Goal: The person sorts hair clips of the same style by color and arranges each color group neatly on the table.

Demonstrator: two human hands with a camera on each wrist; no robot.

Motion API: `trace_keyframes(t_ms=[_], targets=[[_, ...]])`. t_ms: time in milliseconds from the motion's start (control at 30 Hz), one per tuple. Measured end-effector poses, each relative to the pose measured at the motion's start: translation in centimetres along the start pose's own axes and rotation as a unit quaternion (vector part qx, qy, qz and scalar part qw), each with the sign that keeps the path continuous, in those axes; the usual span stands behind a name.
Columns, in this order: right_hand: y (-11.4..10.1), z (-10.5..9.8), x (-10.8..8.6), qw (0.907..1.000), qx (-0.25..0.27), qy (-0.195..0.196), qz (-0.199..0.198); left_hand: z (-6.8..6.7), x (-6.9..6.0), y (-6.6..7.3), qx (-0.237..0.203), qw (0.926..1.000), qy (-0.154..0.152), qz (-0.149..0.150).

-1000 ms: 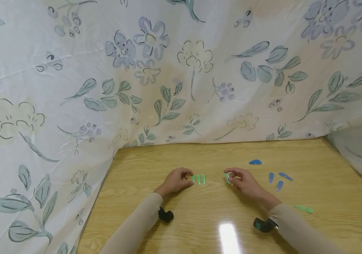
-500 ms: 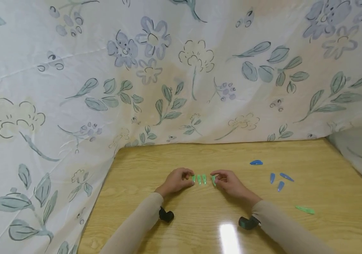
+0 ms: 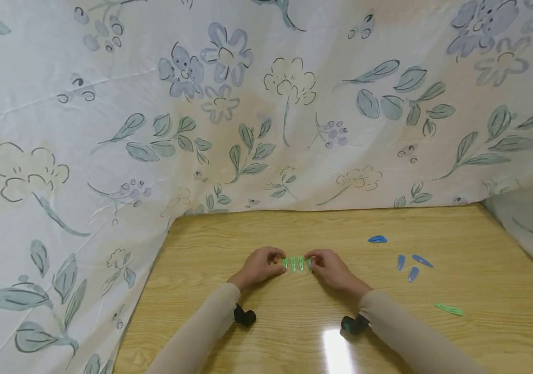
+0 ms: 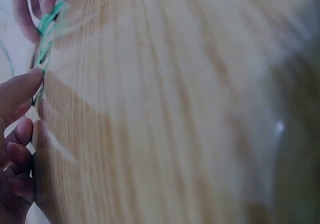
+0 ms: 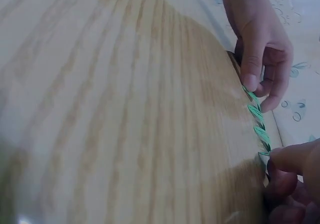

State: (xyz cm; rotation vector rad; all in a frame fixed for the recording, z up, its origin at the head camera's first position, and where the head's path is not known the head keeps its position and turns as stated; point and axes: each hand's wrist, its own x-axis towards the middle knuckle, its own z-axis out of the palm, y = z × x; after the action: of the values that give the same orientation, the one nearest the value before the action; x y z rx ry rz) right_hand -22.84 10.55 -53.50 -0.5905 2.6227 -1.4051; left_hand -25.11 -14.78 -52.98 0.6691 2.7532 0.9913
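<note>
Left hand (image 3: 261, 265), pinching leftmost green clip (image 3: 285, 264); right hand (image 3: 332, 267), pinching rightmost green clip (image 3: 309, 264); between our hands, two middle clips (image 3: 301, 263) we might skew by pushing inward

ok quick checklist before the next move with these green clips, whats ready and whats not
1. Four green clips side by side between the hands: ok.
2. Left hand at the left-end clip: ok.
3. Right hand at the right-end clip: ok.
4. Right-end clip flat on the table: cannot tell, fingers partly cover it.
5. Fifth green clip in the row: not ok, it lies apart, right of the right forearm.
6. Blue clips clear of the row: ok.
</note>
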Motion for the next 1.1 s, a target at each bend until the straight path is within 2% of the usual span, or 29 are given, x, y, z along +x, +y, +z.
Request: trace_keyframes(t_ms=[233,400,800,1100], targets=[[-1.1,0.7,0.0,0.9951,-0.086,0.021,0.044,-0.1,0.1,0.1,-0.003,1.0000,-0.003,-0.003],[-1.2,0.9,0.1,0.9933,-0.099,0.041,0.043,-0.1,0.1,0.0,-0.001,1.0000,-0.004,-0.003],[-0.7,0.7,0.2,0.9969,-0.038,0.042,0.055,-0.3,0.3,0.2,0.003,0.9999,-0.012,-0.008],[-0.2,0.1,0.2,0.9961,0.059,0.032,0.057,-0.2,0.3,0.3,-0.001,0.9998,-0.010,-0.015]])
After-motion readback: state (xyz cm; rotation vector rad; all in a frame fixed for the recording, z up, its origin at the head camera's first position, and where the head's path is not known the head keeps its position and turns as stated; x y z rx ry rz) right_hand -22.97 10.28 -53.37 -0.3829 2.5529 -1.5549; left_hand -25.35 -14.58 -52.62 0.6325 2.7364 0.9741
